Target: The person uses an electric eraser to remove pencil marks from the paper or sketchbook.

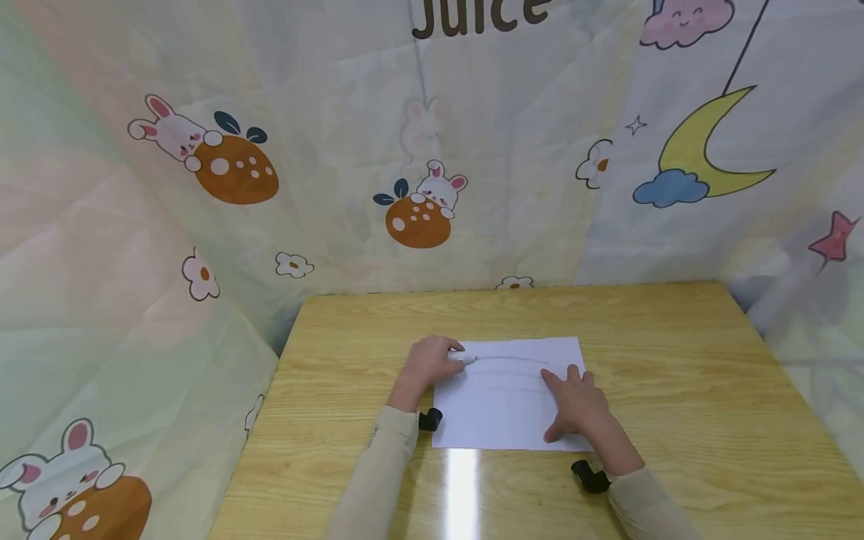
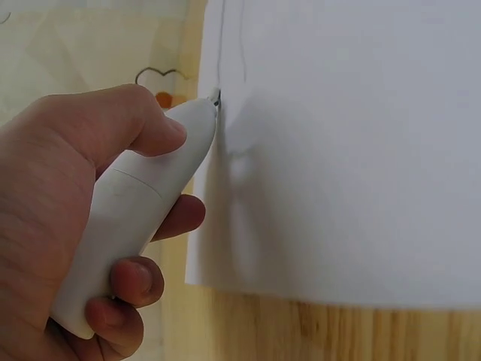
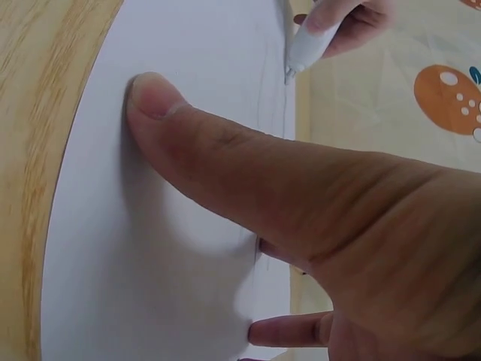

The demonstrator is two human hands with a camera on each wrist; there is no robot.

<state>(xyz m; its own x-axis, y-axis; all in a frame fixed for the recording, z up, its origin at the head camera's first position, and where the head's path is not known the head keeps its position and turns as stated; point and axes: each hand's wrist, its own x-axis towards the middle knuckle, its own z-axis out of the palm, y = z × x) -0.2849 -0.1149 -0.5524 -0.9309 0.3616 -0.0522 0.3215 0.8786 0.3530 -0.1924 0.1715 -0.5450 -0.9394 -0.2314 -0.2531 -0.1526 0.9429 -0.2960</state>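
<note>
Left hand (image 1: 427, 365) grips a stubby white plastic pen (image 2: 143, 207), tip touching the white paper sheet (image 1: 513, 420) near its left edge, while right hand (image 1: 574, 405) presses flat-fingered beside it.

A small makeshift recording corner is shown rather than a furnished room: a light wooden surface (image 1: 675, 360) is closed in on three sides by hung, creased cartoon-printed cloth (image 1: 324, 150), on which rabbits, a yellow crescent moon (image 1: 695, 146) and the brown word "Juice" (image 1: 481, 16) are printed.
</note>
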